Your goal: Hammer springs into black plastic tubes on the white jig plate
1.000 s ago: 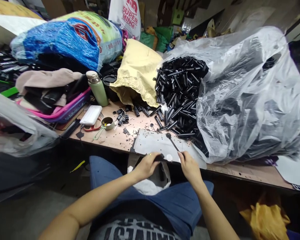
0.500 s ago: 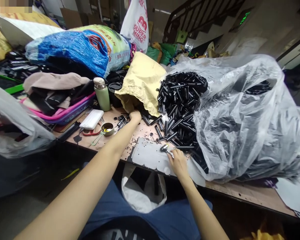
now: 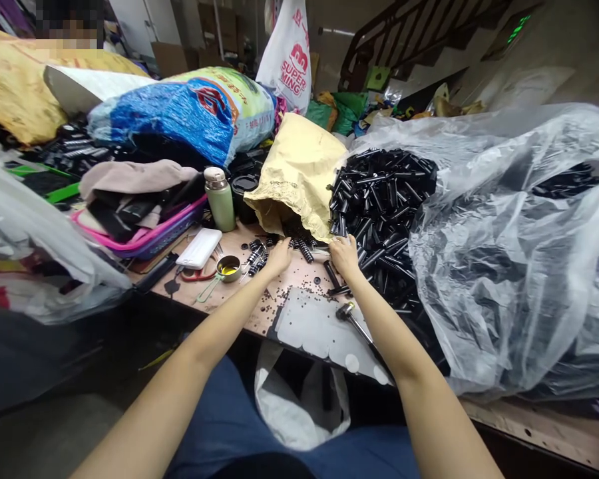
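By the yellow sack (image 3: pixel 299 173), ribbed black springs (image 3: pixel 305 251)

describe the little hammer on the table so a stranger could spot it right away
Start at the heap of black plastic tubes. Just in front lies a grey mat; the small metal-headed hammer rests on its right side, the only shiny tool there.

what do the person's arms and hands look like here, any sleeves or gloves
Both arms are bare from the bottom edge of the picture to the wrists: no sleeves in view. The left hand and the right hand wear no gloves, and no rings, watch or bands can be made out. Below the arms, the lap shows blue trousers.
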Demonstrator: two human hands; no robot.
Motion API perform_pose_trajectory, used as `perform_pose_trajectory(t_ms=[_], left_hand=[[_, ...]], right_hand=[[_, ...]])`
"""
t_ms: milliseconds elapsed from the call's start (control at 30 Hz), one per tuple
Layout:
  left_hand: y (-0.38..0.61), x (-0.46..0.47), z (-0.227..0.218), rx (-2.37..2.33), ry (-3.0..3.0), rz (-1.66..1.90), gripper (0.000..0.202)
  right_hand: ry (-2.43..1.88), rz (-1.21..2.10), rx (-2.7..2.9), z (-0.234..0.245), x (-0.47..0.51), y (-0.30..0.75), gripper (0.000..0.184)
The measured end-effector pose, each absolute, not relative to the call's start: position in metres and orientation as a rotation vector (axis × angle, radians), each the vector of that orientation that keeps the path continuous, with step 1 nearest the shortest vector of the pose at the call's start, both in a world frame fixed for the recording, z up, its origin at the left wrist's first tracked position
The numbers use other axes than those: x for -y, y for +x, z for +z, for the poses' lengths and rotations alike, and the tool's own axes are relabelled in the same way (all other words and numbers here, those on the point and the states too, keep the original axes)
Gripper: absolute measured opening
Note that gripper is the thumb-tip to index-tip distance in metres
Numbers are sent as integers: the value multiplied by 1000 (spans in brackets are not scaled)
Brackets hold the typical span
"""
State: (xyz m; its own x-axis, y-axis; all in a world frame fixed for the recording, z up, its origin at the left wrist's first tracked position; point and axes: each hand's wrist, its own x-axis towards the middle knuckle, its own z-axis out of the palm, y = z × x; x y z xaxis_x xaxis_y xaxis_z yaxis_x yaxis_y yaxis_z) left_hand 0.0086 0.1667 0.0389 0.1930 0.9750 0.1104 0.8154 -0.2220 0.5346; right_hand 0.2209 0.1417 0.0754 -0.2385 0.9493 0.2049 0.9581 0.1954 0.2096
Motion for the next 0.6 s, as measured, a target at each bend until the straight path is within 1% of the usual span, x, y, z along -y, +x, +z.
perform_pose_trajectory(t_ms=[67, 133, 167, 233, 267, 300, 333, 367, 467, 500, 533, 600], left_hand=[[6, -152, 46, -1494, 1982, 893, 40], [6, -132, 54, -1270, 1887, 1060, 40], [6, -122, 58, -1156, 1900, 1031, 39], [9, -101, 64, -933, 1929, 820, 31], [11, -91, 66, -853, 1894, 714, 25], [13, -82, 67, -811, 1811, 650, 21], [14, -75, 67, -807, 1688, 635, 19], [15, -69, 66, -827, 1544, 662, 19], [18, -55, 62, -867, 1174, 783, 28], [18, -51, 61, -856, 1108, 804, 30], [18, -47, 60, -839, 1073, 820, 33], [18, -40, 60, -801, 1052, 830, 36]], right_hand=[[-1882, -415, 2477, 89, -125, 218, 34], [-1812, -248, 2677, 107, -105, 212, 30], [-1769, -111, 2795, 117, -94, 209, 26], [-1670, 165, 2954, 134, -75, 203, 21], [-1624, 231, 2952, 140, -67, 200, 21], [-1588, 225, 2893, 145, -59, 198, 23], [-1560, 167, 2797, 147, -51, 196, 28], [-1541, 89, 2681, 146, -43, 194, 40], [-1502, -26, 2444, 133, -22, 188, 95], [-1496, -14, 2420, 127, -16, 185, 107], [-1496, 1, 2402, 121, -10, 182, 113], [-1507, 16, 2364, 112, -2, 177, 114]])
